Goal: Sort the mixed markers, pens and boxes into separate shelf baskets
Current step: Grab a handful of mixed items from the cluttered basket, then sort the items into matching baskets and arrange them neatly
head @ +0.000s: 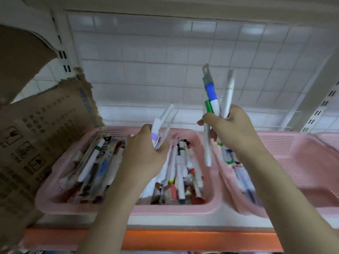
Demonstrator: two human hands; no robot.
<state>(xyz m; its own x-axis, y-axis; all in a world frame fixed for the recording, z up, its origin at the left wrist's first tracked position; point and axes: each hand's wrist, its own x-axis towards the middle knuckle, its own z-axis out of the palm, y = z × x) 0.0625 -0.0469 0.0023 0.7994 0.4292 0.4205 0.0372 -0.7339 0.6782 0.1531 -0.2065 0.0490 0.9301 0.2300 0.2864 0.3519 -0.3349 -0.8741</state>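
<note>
Reaching over the full pink plastic basket (211,210), white capped markers (213,105) are being gripped upright by the right hand (233,129), while packaged white pens (163,123) are being pinched by the left hand (146,153).

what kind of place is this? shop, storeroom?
Probably a shop or stockroom shelf. Slotted metal uprights carry an orange-edged shelf with pink baskets full of pens, and a torn cardboard box sits at the left. Both hands, left and right, hold pens.

White tiled wall (183,52) (blurred); perhaps metal shelving (60,33).
</note>
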